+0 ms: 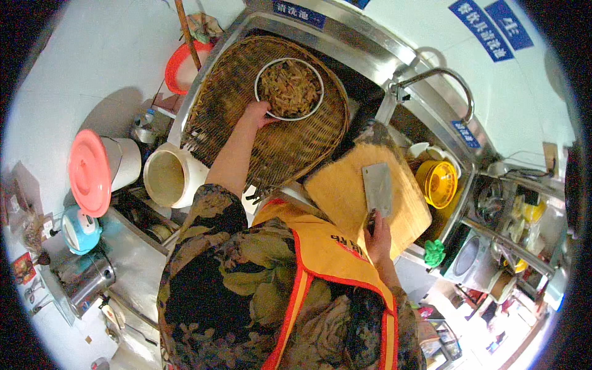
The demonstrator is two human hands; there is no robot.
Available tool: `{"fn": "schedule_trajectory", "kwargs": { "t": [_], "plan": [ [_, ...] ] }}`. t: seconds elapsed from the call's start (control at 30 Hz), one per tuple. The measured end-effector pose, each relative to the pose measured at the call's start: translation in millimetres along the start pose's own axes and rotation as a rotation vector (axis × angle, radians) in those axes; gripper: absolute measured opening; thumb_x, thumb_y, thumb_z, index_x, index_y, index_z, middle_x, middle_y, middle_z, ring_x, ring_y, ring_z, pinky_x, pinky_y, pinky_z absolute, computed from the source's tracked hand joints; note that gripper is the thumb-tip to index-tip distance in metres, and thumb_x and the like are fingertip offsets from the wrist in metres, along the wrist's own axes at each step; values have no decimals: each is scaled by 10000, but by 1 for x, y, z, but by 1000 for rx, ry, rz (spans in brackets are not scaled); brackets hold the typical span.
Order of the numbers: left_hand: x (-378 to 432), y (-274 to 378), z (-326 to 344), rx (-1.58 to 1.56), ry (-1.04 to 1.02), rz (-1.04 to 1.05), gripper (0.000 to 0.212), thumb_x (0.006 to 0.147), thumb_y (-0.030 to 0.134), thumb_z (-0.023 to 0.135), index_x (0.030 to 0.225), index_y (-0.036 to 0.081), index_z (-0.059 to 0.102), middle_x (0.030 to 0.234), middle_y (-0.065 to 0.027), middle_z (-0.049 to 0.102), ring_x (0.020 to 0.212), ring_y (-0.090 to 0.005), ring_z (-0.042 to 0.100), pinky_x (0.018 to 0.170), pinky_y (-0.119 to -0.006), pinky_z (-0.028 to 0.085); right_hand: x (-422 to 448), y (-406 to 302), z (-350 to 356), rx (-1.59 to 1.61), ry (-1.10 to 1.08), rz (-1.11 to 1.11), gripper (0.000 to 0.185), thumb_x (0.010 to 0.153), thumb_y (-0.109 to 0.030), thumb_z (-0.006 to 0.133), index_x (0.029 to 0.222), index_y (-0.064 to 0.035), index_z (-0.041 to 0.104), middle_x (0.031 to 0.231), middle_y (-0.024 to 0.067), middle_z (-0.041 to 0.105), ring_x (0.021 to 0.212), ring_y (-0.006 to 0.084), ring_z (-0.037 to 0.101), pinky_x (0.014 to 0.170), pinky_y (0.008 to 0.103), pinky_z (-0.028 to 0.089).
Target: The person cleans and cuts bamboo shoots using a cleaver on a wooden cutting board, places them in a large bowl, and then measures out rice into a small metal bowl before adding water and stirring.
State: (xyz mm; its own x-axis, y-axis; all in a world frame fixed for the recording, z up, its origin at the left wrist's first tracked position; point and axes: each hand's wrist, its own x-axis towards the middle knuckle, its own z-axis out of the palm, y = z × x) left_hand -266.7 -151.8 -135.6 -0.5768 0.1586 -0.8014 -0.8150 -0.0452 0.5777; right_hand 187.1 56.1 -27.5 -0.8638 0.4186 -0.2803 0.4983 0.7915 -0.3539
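Note:
My left hand [264, 114] grips the near rim of a white-rimmed bowl [322, 88] filled with brownish chopped food [290, 88]. The bowl is on or just above a round woven wicker tray [296, 143] lying over a steel sink; which of the two I cannot tell. On the right, my right hand [379, 236] is closed around the dark handle of a cleaver [377, 187]. The cleaver's broad blade lies flat over a wooden cutting board [337, 185], which rests across the sink's middle.
A curved steel faucet [444, 71] rises behind the board. Yellow plastic baskets [437, 184] sit in the right basin, with a green cloth [434, 253] near its front corner. At left stand an open white bucket [169, 178], a bucket with a pink lid [90, 173] and a red basin [173, 69].

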Motion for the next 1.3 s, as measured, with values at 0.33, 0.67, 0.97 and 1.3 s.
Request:
{"fn": "schedule_trajectory", "kwargs": {
  "t": [0.33, 0.67, 0.97, 1.3],
  "plan": [
    [-13, -14, -10, 136, 115, 101, 272, 764, 157, 664, 991, 63, 547, 906, -117, 596, 868, -286, 601, 697, -469, 550, -1, 2, 0, 21, -19, -45, 655, 818, -121, 596, 1388, -52, 282, 1111, 244, 495, 929, 427, 514, 797, 465, 442],
    [-254, -52, -57, -216, -114, 263, 378, 827, -22, 482, 1195, 58, 482, 1056, -148, 623, 884, -296, 654, 652, -452, 588, 9, -1, -14, 91, -210, -96, 689, 790, -117, 630, 1371, -7, 275, 1107, 264, 524, 962, 414, 537, 800, 457, 452],
    [-409, -266, -128, -360, 88, 249, 422, 847, 14, 505, 1264, 34, 444, 1104, -140, 626, 889, -294, 659, 698, -479, 577, 35, 52, 14, 17, -168, -401, 682, 846, -293, 602, 1373, 6, 288, 1151, 273, 541, 968, 410, 575, 812, 451, 474],
    [-512, -424, -195, -523, 301, 194, 450, 845, 51, 502, 1285, 34, 411, 1097, -150, 621, 868, -275, 666, 696, -464, 581, -65, -95, 44, 519, -1004, -215, 579, 902, -294, 571, 1370, -36, 349, 1138, 140, 581, 889, 235, 610, 694, 362, 537]
  ]
}}
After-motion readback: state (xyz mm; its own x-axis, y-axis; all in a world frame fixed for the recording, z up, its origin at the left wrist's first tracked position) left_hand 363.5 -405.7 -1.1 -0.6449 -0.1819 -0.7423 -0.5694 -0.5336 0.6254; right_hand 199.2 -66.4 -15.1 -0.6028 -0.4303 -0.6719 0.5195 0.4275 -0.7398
